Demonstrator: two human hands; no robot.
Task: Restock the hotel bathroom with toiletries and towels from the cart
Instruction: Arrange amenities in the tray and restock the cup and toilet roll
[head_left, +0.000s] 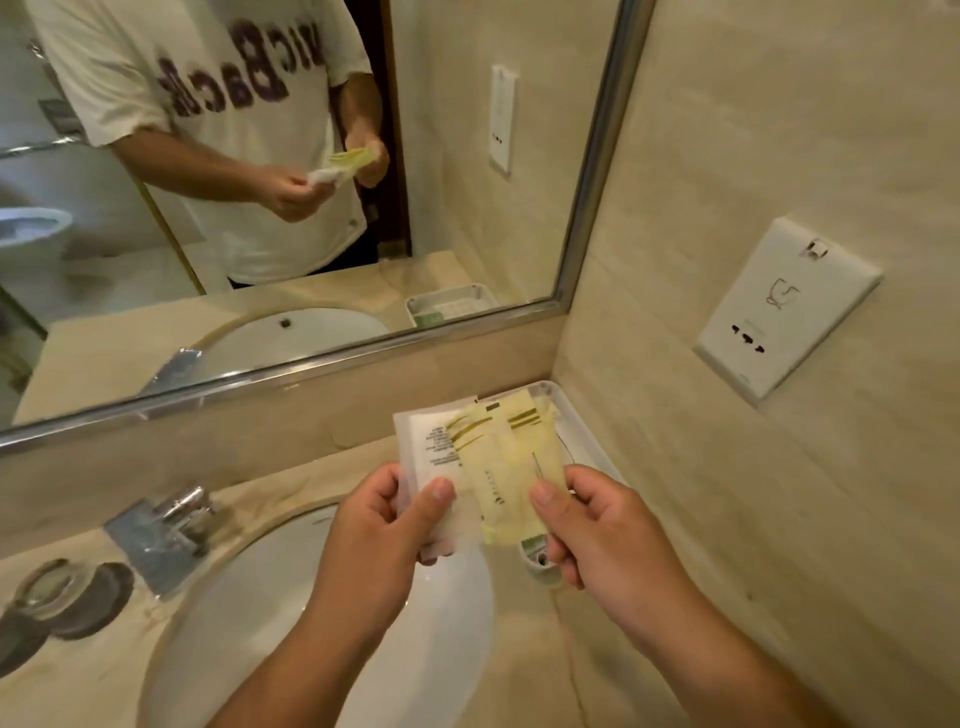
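Note:
I hold a fan of flat toiletry packets above the sink. My left hand pinches a white packet with black print between thumb and fingers. My right hand pinches the pale yellow packets at their lower right corner. The packets overlap, the white one at the left. Behind and under them a white plastic amenity tray sits in the counter's corner against the wall; most of its inside is hidden by the packets and my right hand.
A white oval sink is set in the beige marble counter, with a chrome tap at its left. Two round coasters or lids lie far left. A mirror spans the back wall; a socket plate is on the right wall.

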